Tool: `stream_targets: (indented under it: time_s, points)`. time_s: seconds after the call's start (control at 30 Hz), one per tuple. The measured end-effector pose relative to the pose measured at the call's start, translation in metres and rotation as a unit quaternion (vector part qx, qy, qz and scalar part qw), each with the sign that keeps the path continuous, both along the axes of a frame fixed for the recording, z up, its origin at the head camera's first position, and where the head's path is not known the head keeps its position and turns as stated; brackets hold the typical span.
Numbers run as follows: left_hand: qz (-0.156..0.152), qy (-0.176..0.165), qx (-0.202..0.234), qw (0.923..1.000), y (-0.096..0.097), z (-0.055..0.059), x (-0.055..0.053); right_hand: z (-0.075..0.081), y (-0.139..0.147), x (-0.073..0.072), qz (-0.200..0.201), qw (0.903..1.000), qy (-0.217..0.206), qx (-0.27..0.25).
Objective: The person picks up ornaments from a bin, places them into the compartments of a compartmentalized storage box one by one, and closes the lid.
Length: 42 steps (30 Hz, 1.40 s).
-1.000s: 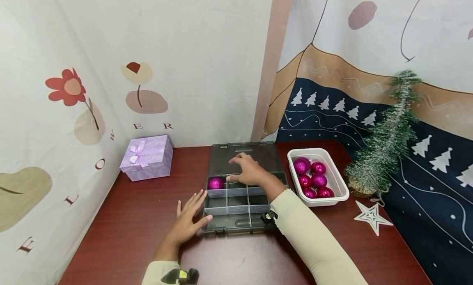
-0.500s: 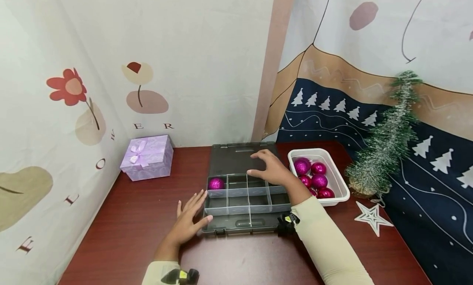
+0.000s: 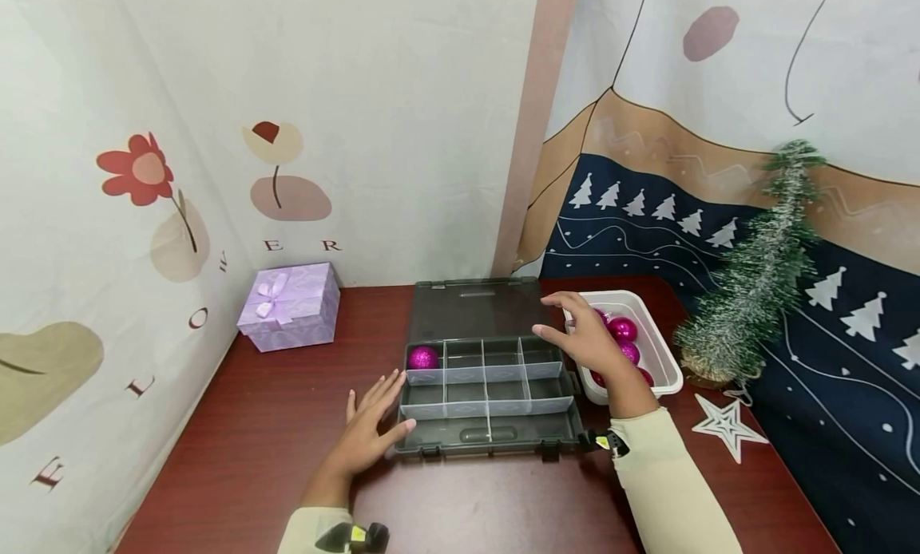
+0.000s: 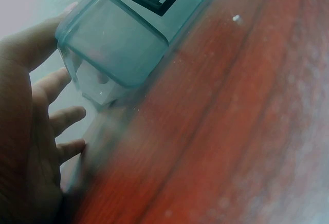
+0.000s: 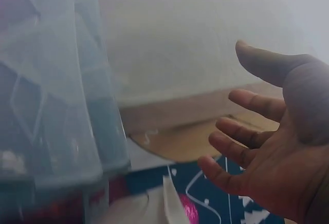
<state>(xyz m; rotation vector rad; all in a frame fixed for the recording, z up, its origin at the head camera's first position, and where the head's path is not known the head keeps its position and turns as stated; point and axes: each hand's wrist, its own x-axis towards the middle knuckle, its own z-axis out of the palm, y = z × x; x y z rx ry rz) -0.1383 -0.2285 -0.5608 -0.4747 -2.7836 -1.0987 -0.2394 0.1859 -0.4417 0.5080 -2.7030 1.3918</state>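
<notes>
A dark translucent divided box (image 3: 460,436) lies on the table with its lid folded back. One glittery magenta bauble (image 3: 423,358) sits in its back left compartment. My left hand (image 3: 368,426) rests at the box's left side, fingers spread, thumb over its front left edge; the left wrist view shows the fingers along the box's end wall (image 4: 113,44). Over the left rim of a white tub (image 3: 664,378) hovers my right hand (image 3: 589,338), fingers apart and holding nothing. Several pink and magenta baubles (image 3: 622,329) lie in the tub, partly hidden by that hand.
A lilac gift box (image 3: 289,306) with a bow stands at the back left. To the right are a small frosted Christmas tree (image 3: 762,282) and a white star (image 3: 729,428) near the table's edge. Printed cloth hangs behind the table.
My right hand has moved right, from above the box's back compartments to the tub's left rim. The left hand stays at the box, and the bauble remains in its compartment.
</notes>
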Motion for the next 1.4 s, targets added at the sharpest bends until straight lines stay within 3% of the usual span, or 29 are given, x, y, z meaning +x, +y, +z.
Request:
stream_targets:
  time_s: [0.5, 0.77, 1.0, 1.4]
  points:
    - [-0.002, -0.004, 0.006, 1.0, 0.001, 0.0, -0.001, -0.018, 0.049, 0.002, -0.058, 0.9977, 0.024, -0.024]
    - [-0.006, -0.001, 0.008, 1.0, 0.002, 0.002, -0.001, -0.033, 0.062, -0.007, -0.102, 0.9946, 0.016, -0.013]
    - [-0.004, -0.005, 0.009, 0.9999, 0.001, 0.002, 0.0, -0.041, 0.068, -0.013, -0.102, 0.9947, 0.005, -0.005]
    - [-0.004, -0.006, 0.008, 0.9999, 0.001, 0.002, 0.001, -0.041, 0.075, -0.019, -0.049, 0.9978, -0.001, 0.044]
